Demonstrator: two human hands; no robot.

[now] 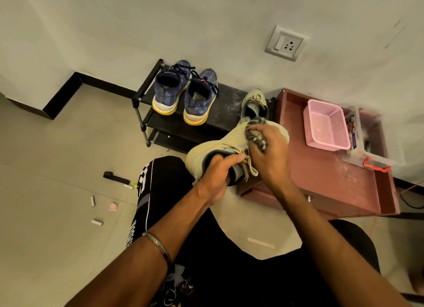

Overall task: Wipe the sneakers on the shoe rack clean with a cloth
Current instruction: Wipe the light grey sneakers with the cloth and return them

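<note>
In the middle of the frame the person holds a beige sneaker in the air, above the knees and in front of the shoe rack. The left hand grips the sneaker at its opening, with the fingers curled inside the collar. The right hand holds a crumpled grey cloth and presses it on the upper side of the sneaker, near the laces. On the left forearm there is a thin metal bangle.

Behind the hands, on the top shelf of the black rack, a pair of blue sneakers with yellow soles stands with the heels toward the camera. At the right end of the same shelf a second beige sneaker stands, partly hidden by the held one.

Right of the rack is a reddish cabinet with a pink basket on it. On the floor at lower left lie some small objects.
</note>
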